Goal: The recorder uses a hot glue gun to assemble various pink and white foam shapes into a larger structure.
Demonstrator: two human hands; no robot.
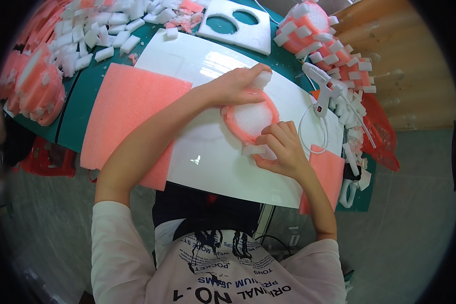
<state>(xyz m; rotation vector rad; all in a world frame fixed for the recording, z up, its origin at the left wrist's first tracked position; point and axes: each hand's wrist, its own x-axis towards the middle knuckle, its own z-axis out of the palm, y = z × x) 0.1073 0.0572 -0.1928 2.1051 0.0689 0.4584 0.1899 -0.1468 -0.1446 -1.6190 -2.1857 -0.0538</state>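
A round foam piece with a pink rim (231, 125) and a white middle (251, 119) rests on the white board. At its far edge my left hand (234, 87) curls its fingers around a white foam block (262, 79), the thumb lying along the pink rim. My right hand (283, 150) is closed at the near right edge, pinching another white foam block (254, 149) against the rim. Part of each block is covered by fingers.
A pink foam sheet (131, 111) lies at left, a smaller one (329, 172) at right. A white glue gun (321, 88) with a looping cord stands right. Foam blocks (104, 38), a two-holed foam panel (238, 25) and stacked pink pieces (306, 30) line the far side of the white board (202, 172).
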